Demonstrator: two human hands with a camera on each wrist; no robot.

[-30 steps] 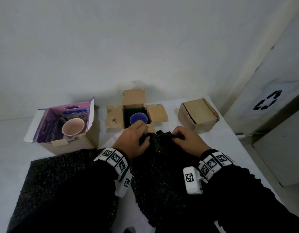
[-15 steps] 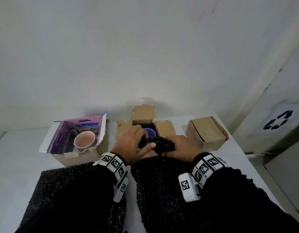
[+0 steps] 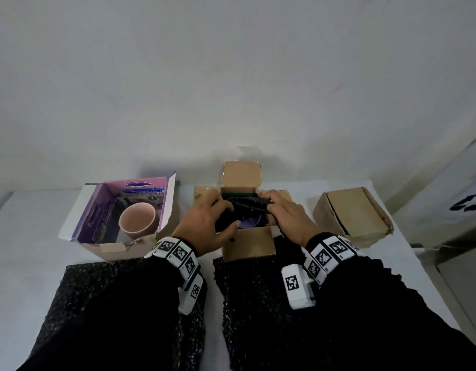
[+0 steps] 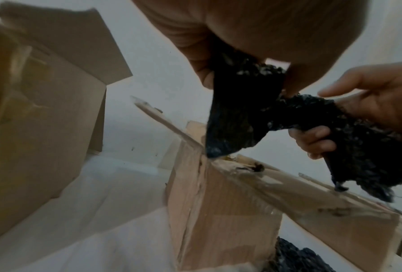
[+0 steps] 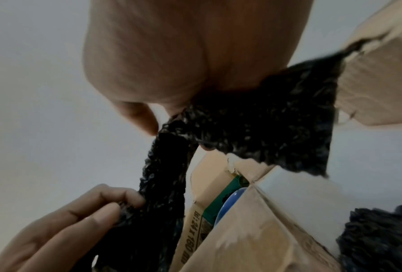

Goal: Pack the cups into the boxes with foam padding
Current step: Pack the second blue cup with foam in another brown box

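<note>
White tabletop [image 3: 30,253], against a white wall. Two black foam sheets [image 3: 119,285] flat along near edge, one left, one right, partly under dark sleeves. Purple-lined box [image 3: 97,210] toward far left corner, open, with pink cup [image 3: 137,218] upright inside. Closed brown box [image 3: 352,212] toward far right edge, tilted. Open brown box [image 3: 247,241] at far centre, four flaps spread outward; blue cup [image 3: 249,222] inside, only part of rim visible beneath padding. Black foam piece [image 3: 245,210] over the mouth of the open brown box, directly above blue cup, stretched between both hands; contact with cup cannot be determined. Left hand [image 3: 204,226] at left end of foam piece, fingers curled over it, thumb under, grasping. Right hand [image 3: 287,218] at right end, thumb and fingers pinching the foam. Wrist views confirm both grips: left hand [image 4: 242,36] and right hand [image 5: 183,55] each clamped on crumpled foam above the box flaps.
</note>
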